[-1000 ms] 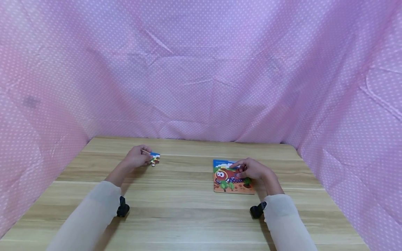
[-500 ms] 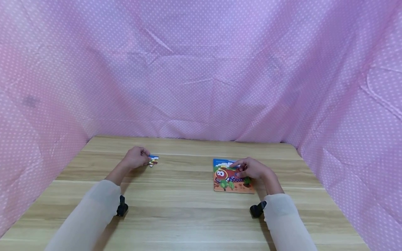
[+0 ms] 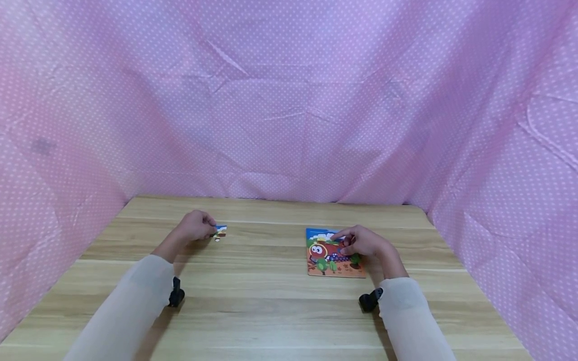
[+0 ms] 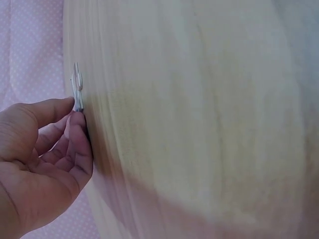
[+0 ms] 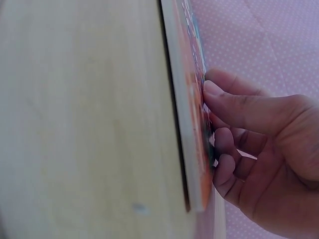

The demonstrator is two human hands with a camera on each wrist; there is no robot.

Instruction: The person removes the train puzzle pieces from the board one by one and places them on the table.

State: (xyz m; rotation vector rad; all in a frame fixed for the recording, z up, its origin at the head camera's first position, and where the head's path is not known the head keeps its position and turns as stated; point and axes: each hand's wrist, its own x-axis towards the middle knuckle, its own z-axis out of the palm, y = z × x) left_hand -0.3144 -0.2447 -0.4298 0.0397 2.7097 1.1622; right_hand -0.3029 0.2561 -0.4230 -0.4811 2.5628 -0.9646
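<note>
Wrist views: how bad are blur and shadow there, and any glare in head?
Left wrist: table grain soft, shadow across the lower part, left hand sharper; right wrist: grain blurred, right hand crisper; head: mild pale sheen on the table's near part.

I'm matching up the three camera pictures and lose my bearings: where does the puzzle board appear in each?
Head: the puzzle board lies right of centre on the table, the right hand over its upper right part.
Left wrist: not in it.
Right wrist: nearly edge-on, right of centre, running down from the top edge.
Shared landmark: the pink dotted cloth, at left in left wrist, at right in right wrist.
</note>
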